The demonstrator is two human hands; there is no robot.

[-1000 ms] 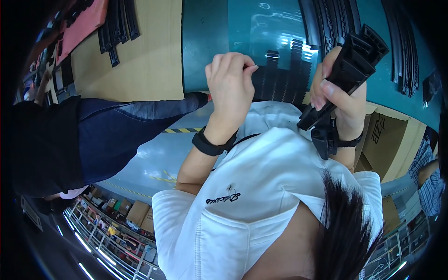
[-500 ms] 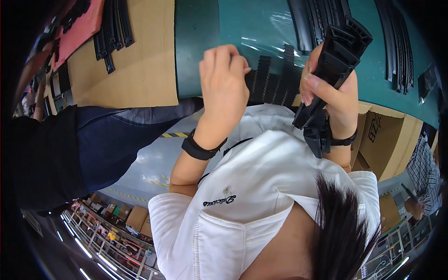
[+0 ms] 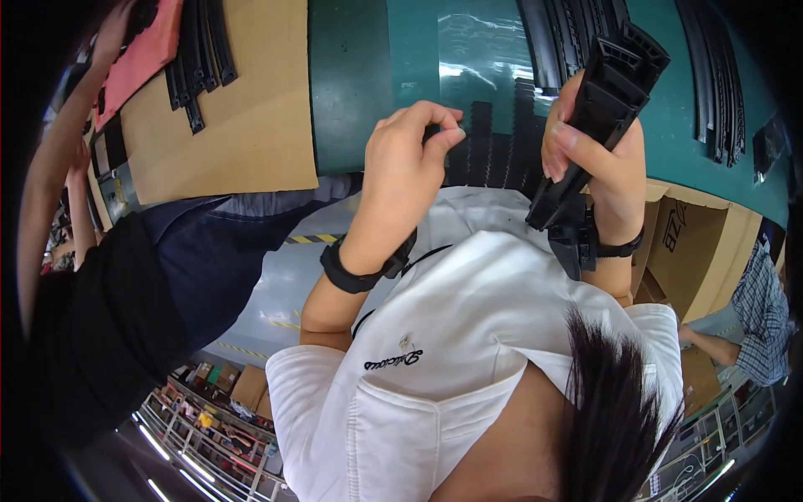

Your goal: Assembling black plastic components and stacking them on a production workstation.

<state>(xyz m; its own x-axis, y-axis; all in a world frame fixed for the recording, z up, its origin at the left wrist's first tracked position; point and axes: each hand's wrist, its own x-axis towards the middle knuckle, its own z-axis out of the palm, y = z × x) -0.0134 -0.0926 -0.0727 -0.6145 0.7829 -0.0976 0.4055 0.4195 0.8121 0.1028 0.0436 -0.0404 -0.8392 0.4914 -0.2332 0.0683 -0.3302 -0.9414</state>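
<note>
My right hand (image 3: 598, 159) is closed around long black molded plastic parts (image 3: 615, 79), held together at a slant with their open, ribbed ends up and away from me. Their lower ends hang near my wrist and shirt. Over the table's front part, my left hand (image 3: 406, 159) is pinched, thumb against fingertips; whatever lies between them is too small or hidden to name. Between my hands, dark strips with toothed edges (image 3: 481, 138) lie at the table's near edge.
The green table mat (image 3: 351, 75) holds black strip bundles (image 3: 573, 42) at the back and more strips (image 3: 715, 84) at right. Brown cardboard (image 3: 242, 125), more strips (image 3: 201, 50) and pink foam (image 3: 146, 63) are left. A co-worker in dark clothes (image 3: 92, 309) stands left; an open carton (image 3: 690, 251) is right.
My left hand has dropped slightly toward me and turned, so its thumb and fingertip pinch shows. My right hand barely moved. At left, the co-worker's arms have come into view by the foam.
</note>
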